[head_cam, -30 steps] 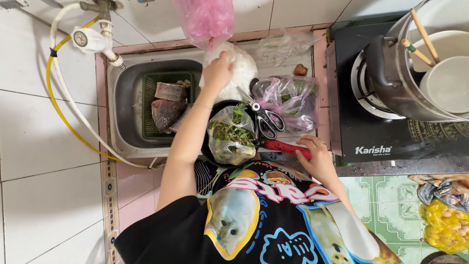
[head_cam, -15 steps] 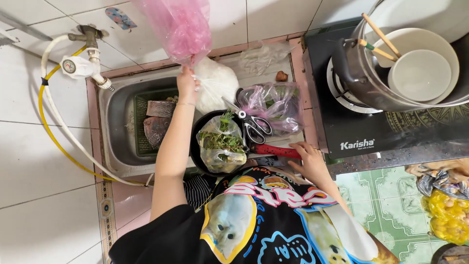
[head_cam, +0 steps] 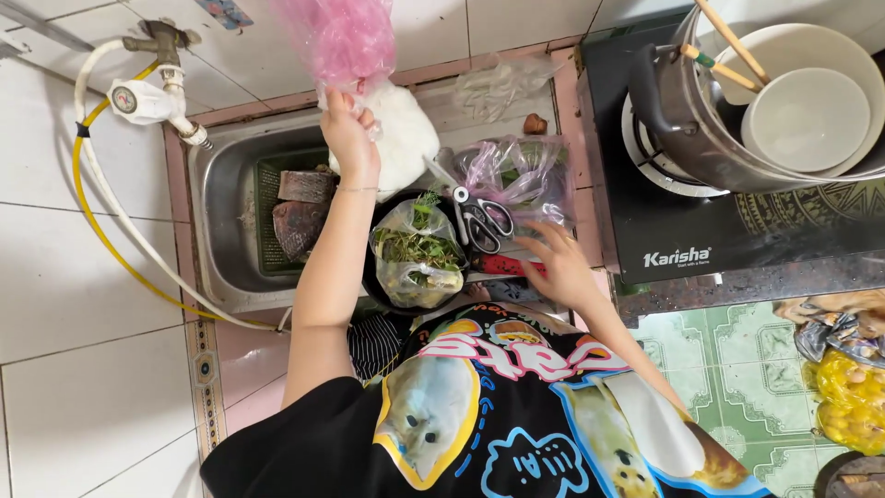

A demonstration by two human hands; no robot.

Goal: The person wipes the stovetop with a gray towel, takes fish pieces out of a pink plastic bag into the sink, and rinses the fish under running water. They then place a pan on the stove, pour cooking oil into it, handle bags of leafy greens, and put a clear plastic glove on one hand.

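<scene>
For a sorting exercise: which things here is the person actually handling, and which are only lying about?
Being handled:
- left hand gripping the white bag, just below the pink bag
- right hand, fingers spread, at the red-handled tool

Lying about:
- scissors
- bag of herbs
- fish pieces in the sink
- pot and bowls on the stove

The pink bag (head_cam: 343, 37) runs off the top edge. The left hand (head_cam: 350, 138) covers part of the white bag (head_cam: 406, 138). The yellow bag (head_cam: 853, 397) is cut by the right edge, contents unclear.
</scene>
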